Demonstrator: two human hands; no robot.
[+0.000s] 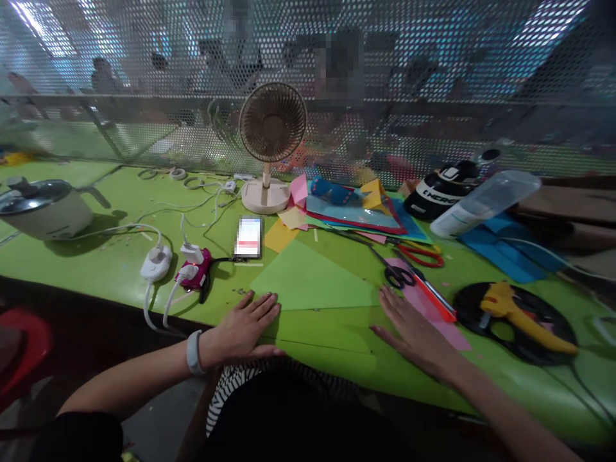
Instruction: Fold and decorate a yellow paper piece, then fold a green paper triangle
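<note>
A folded piece of light green paper (312, 279) lies on the green table in front of me, its point toward the fan. My left hand (253, 324) rests flat beside its lower left corner, fingers stretched out and holding nothing. At the lower right corner my right hand (411, 327) is spread, its fingertips by the paper's tip. Just beyond that hand lie black-handled scissors (399, 276) and a red-edged ruler-like strip (436, 295), both on pink paper (450, 330).
A desk fan (273, 122) stands behind a phone (248, 237). Power adapters (192, 269) with cords and an electric pot (45, 208) are at left. At right are a yellow glue gun (524, 314) on a black disc, a clear bottle (486, 202) and stacked coloured sheets (356, 215).
</note>
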